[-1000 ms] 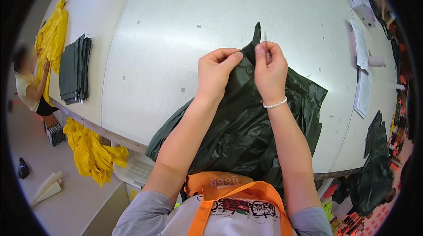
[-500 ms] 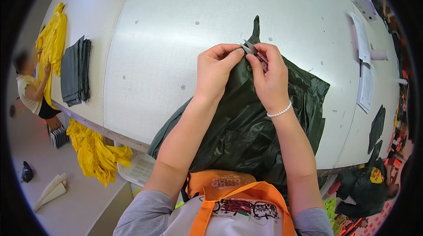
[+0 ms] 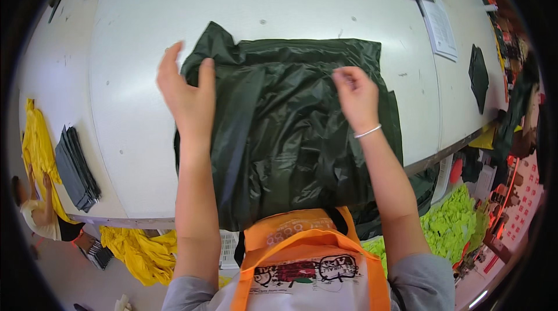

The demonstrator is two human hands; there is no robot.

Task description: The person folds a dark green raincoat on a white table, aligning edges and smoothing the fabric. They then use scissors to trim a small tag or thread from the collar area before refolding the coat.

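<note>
A dark green, shiny garment (image 3: 290,131) lies spread in front of me, its near part hanging toward my body. Over its upper left corner, my left hand (image 3: 192,99) is open, thumb and fingers well apart, with nothing in it. Curled over the garment's right part is my right hand (image 3: 357,99), slightly blurred. Only a small dark purplish bit of the thread snips (image 3: 350,83) shows between its fingers; their blades are hidden. The garment's top edge is folded or hemmed, and its left corner sticks up in a peak.
Dark folded pieces (image 3: 78,168) are stacked on the left of the pale table (image 3: 139,67). Yellow garments (image 3: 139,253) hang below its edge, and a person (image 3: 43,209) handles more yellow fabric. Papers (image 3: 437,26) lie at right; lime-green fabric (image 3: 453,224) is heaped lower right.
My hands have parted from their pinch at the garment's tip, the left opening and moving left. The snips' blades no longer show. The garment is now spread wider, and the view has shifted.
</note>
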